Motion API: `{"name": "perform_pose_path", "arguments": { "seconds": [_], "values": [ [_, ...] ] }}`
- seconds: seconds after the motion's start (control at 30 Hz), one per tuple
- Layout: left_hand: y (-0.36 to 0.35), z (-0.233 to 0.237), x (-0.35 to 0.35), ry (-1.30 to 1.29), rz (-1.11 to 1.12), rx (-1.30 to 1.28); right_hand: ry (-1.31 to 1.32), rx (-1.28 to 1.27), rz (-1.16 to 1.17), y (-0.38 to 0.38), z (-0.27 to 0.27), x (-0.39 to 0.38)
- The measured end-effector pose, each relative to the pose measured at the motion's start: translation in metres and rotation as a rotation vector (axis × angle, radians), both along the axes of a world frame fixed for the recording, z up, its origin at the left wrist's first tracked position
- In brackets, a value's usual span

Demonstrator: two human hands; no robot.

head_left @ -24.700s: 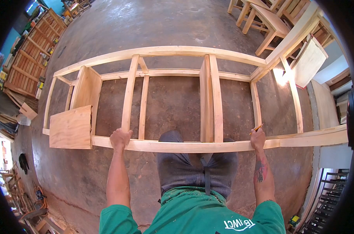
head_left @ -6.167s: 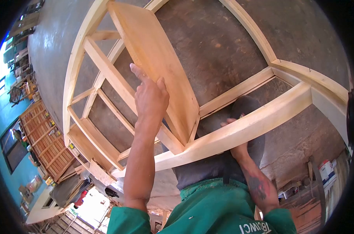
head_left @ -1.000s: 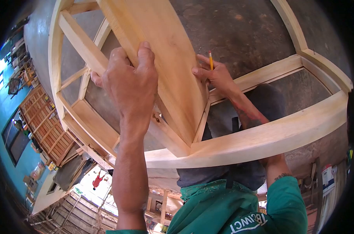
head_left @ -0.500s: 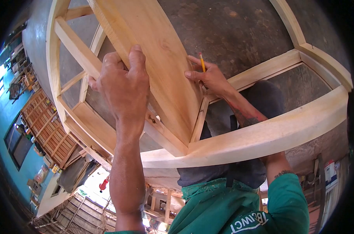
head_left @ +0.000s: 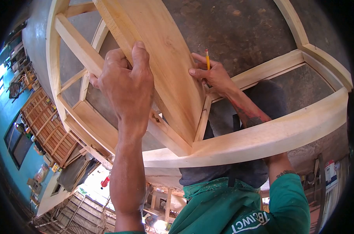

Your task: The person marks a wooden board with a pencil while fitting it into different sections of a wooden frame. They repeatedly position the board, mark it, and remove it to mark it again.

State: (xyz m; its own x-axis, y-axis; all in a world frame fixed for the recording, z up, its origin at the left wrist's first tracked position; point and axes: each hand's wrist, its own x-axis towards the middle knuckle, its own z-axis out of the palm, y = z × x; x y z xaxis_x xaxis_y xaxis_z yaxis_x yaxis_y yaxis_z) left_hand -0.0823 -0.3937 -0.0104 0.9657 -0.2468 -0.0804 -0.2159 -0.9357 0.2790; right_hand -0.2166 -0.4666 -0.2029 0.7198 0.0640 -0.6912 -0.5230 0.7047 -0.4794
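Board gripped from both sides inside a wooden frame.
The board's long axis runs from the upper left down to the frame's near rail at centre. The left hand has its fingers curled tight over the board's left edge. The right hand, just across, presses the right edge and pinches an upright pencil.

Panel inside the frame, left hand on its left edge, right hand with pencil at its right.
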Motion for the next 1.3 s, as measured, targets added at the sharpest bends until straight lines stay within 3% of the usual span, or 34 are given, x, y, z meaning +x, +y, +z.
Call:
{"name": "perform_pose_path", "arguments": {
  "seconds": [0.1,0.2,0.3,0.37,0.97,1.3],
  "values": [
    [0.001,0.001,0.000,0.002,0.011,-0.010,0.000,-0.050,0.043,0.001,-0.002,0.000],
    [0.001,0.001,0.000,0.027,0.027,0.000,0.098,-0.082,-0.057,0.005,-0.005,-0.001],
    [0.001,0.002,0.000,0.031,0.042,0.031,0.054,-0.002,0.057,0.001,-0.002,0.000],
    [0.000,0.003,0.001,0.018,0.038,0.044,0.094,0.004,0.270,-0.002,0.006,0.004],
    [-0.001,0.003,0.001,-0.002,0.076,0.068,-0.015,0.162,0.071,0.006,0.001,-0.002],
    [-0.001,0.005,0.002,-0.014,0.043,0.099,-0.053,0.017,0.180,0.002,-0.004,-0.002]
  ]
}}
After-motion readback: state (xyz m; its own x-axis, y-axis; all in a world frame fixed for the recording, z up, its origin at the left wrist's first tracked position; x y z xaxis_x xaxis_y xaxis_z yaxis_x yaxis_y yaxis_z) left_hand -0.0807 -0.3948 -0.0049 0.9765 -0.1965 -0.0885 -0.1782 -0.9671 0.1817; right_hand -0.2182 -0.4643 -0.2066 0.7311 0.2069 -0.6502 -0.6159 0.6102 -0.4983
